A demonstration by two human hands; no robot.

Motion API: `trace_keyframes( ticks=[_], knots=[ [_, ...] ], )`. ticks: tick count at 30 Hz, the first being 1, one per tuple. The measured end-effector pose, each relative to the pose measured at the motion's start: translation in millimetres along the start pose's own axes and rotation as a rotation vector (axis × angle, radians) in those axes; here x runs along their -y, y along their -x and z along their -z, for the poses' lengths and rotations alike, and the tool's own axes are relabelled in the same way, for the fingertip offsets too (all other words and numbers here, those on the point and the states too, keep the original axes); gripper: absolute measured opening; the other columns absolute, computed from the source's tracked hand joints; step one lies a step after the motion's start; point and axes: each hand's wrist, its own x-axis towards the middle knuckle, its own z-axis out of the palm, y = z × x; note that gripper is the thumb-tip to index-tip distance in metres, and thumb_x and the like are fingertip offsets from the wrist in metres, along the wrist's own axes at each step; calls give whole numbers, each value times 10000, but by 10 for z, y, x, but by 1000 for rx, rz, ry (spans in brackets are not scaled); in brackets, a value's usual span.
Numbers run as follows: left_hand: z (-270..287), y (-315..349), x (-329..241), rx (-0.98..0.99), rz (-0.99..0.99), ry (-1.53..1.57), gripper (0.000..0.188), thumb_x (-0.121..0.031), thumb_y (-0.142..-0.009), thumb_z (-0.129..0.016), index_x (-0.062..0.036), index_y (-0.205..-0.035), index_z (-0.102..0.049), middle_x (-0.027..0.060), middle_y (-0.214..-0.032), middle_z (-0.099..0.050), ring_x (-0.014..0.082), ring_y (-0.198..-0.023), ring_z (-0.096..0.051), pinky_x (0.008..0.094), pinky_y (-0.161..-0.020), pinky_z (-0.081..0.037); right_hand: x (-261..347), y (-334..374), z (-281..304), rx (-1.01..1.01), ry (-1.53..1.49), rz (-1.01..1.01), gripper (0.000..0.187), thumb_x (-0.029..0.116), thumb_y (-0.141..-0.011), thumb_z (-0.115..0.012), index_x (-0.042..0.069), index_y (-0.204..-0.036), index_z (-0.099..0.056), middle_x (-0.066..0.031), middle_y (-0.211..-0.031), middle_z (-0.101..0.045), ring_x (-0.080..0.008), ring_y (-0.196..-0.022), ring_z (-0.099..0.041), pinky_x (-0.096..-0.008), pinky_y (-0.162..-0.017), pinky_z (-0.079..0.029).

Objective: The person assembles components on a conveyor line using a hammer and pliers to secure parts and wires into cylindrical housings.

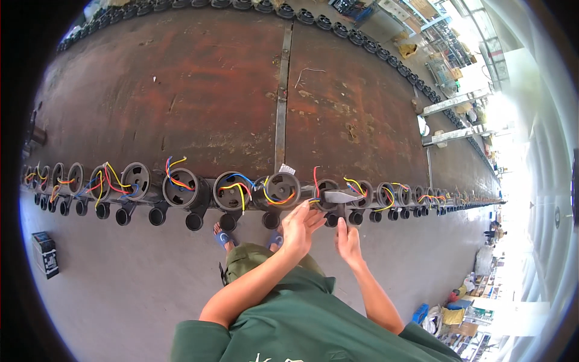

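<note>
A row of round dark plastic housings runs along the table's near edge, each with coloured wires and a short round tube end below. My left hand [298, 229] is closed at one housing [327, 186], its fingertips pinched at the yellow and blue wires [314, 200] there. A red wire [316, 180] from the same housing sticks up. My right hand [348, 242] is closed just to the right, thumb up, around the dark lower part of a tool with a flat, pale, blade-like piece [344, 196]. This piece lies across the housing's front; its exact kind is unclear.
The brown worn tabletop [211, 90] has a metal seam [281, 102] across it. More dark housings [356, 37] line its far edge. A small white piece [286, 169] lies behind the near row. A black box [45, 254] stands on the floor at left.
</note>
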Motion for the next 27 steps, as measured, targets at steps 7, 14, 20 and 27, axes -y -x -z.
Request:
trace_keyframes(
  ticks=[7,14,20,27],
  knots=[
    [-144,35,153,-55,-158,-82,324,-269,-1030,-578,-6,-1219,-597,267,-1181,-665,390,-1088,-677,549,-961,-562,640,-179,707,242,-283,-106,486,489,-1052,-522,60,-826,-558,10,-650,-522,-83,-493,-440,-283,-461,-374],
    [-176,161,396,-127,-347,-205,425,-302,-1064,-515,12,-1350,-526,308,-1269,-627,431,-1203,-628,569,-1034,-524,311,-524,556,394,58,219,534,495,-999,-564,-22,-1013,-698,-254,-772,-679,-426,-796,-693,-490,-704,-516],
    [-222,124,647,-169,-502,-299,462,-333,-1094,-442,-6,-1420,-450,361,-1350,-558,461,-1248,-591,560,-1097,-477,279,-536,1333,644,-502,54,409,376,-1017,-612,-16,-939,-697,-47,-674,-623,-133,-647,-626,-336,-612,-485],
    [-514,70,812,-438,-766,-989,434,-266,-980,-708,55,-1266,-650,202,-1178,-695,265,-1030,-704,371,-883,-581,-146,-581,2029,598,-740,-50,425,357,-1006,-641,82,-718,-494,50,-622,-440,-72,-582,-392,-317,-523,-314]
  ],
)
